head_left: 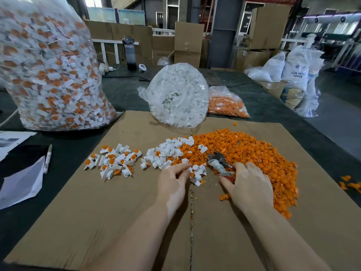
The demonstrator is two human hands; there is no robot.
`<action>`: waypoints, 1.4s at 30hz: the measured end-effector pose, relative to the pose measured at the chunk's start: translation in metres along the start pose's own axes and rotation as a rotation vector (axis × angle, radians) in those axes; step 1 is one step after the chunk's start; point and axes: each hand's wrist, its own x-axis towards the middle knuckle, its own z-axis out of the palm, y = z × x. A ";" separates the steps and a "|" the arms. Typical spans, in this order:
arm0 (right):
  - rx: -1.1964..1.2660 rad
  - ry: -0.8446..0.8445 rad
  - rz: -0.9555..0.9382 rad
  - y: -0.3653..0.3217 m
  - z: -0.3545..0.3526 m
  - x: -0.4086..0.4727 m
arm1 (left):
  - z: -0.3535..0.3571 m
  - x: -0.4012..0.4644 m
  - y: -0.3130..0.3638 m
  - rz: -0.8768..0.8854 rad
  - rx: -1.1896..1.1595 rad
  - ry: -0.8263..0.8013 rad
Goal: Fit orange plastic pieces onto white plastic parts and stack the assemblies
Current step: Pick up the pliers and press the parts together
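Note:
A wide heap of loose orange pieces [254, 153] covers the right of the cardboard sheet [117, 212]. Loose white parts [168, 153] lie just left of it. Further left sits a pile of finished white-and-orange assemblies [115, 161]. My left hand [172, 182] rests palm down with its fingertips touching the nearest white parts [198, 172]; whether it grips one is hidden. My right hand [248, 184] lies on the edge of the orange heap, fingers curled around the red handle of metal pliers [217, 163].
A big clear bag of finished assemblies [48, 71] stands at the back left. A bag of white parts [177, 94] and a bag of orange pieces [226, 104] sit behind the cardboard. A marker [47, 158] and papers [21, 182] lie at the left.

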 end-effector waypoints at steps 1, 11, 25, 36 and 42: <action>-0.033 -0.008 0.006 0.001 0.002 0.001 | 0.000 0.000 -0.001 0.018 0.033 -0.015; 0.450 0.272 -0.408 -0.034 0.010 -0.018 | 0.000 0.002 -0.004 0.077 0.114 -0.092; 0.677 0.290 -0.318 -0.036 0.017 -0.029 | -0.002 -0.013 -0.004 0.132 0.131 -0.142; 0.525 0.313 -0.405 -0.040 0.018 -0.032 | -0.001 -0.015 -0.007 0.181 0.233 -0.097; 0.476 0.314 -0.395 -0.042 0.016 -0.033 | 0.000 -0.016 -0.007 0.212 0.301 -0.106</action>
